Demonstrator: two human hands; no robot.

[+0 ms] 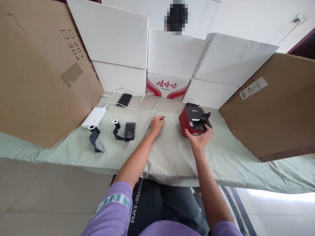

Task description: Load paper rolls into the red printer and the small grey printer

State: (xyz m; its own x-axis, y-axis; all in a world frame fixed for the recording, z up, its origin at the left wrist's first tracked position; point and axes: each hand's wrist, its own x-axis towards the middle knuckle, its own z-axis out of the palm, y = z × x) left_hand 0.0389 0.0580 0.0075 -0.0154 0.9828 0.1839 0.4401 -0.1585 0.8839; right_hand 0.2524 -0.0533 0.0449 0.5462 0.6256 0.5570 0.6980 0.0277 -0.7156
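1. Head view: the red-and-black device [192, 116] is set on the cloth-covered table [169, 154], right of centre and nearer the far edge than the near one.
2. Its front is gripped by the right hand [201, 139], thumb and fingers spread across it; the left hand [157, 125] is held loosely curled just above or on the cloth, nothing seen in it.
3. The dark strip [206, 117] raised from the device's top could be creased or torn if pressed by the right fingers.
4. The device could be tipped or twisted if lifted unevenly by this front-only hold.
5. Toward the left end, the two rolls [94, 128] could be knocked loose if their dark tails [93, 141] were snagged.
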